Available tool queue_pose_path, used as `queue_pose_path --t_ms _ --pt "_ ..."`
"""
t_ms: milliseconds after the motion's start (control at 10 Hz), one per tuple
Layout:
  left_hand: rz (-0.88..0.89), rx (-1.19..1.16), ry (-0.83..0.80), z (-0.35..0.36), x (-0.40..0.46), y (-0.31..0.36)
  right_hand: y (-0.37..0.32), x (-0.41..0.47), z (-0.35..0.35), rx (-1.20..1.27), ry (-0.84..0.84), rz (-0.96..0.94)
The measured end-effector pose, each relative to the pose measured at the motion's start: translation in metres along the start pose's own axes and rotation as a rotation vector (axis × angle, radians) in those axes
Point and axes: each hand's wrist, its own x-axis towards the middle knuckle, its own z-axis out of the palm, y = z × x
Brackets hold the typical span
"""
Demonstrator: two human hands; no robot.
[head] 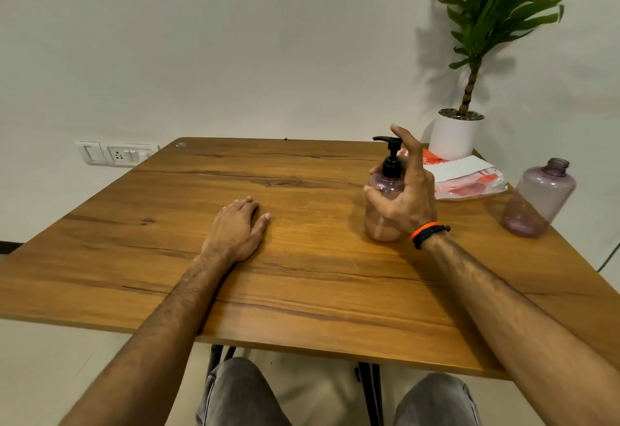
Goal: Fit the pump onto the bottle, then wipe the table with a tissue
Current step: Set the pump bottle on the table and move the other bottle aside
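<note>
The bottle (382, 211) with the black pump (391, 157) on its neck stands upright on the worktop (302, 274), right of centre and ahead of my right forearm. Its body is clear and pinkish, with a pale pink liquid in the lower part. My right hand (407, 197) is around it from the near side: my thumb lies across the front of the body and the other fingers (407, 143) rise loosely beside the pump, one tip pointing up above the nozzle. I cannot tell if they grip the bottle or only rest against it. An orange and black band (427, 233) circles that wrist.

My left hand (240, 227) lies flat on the worktop near the middle, fingers straight and together, holding nothing, well apart from the bottle.

Behind the bottle, toward the far right corner, a tissue pack (469, 177) in orange and white wrapping lies flat. Right of it, near the edge, a second, empty purple-tinted bottle (540, 200) stands with no cap. A potted plant (458, 133) in a white pot sits in the corner by the wall.
</note>
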Motion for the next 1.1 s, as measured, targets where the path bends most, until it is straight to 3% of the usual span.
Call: queue_pose_path --t_ms 700,1100 --pt "-0.006 0.018 0.011 0.004 0.004 -0.005 -0.007 -0.037 -0.022 -0.224 -0.180 0.381" --pt "-0.019 0.025 0.051 0.010 0.009 -0.009 0.045 0.034 0.054 -0.175 -0.138 0.513"
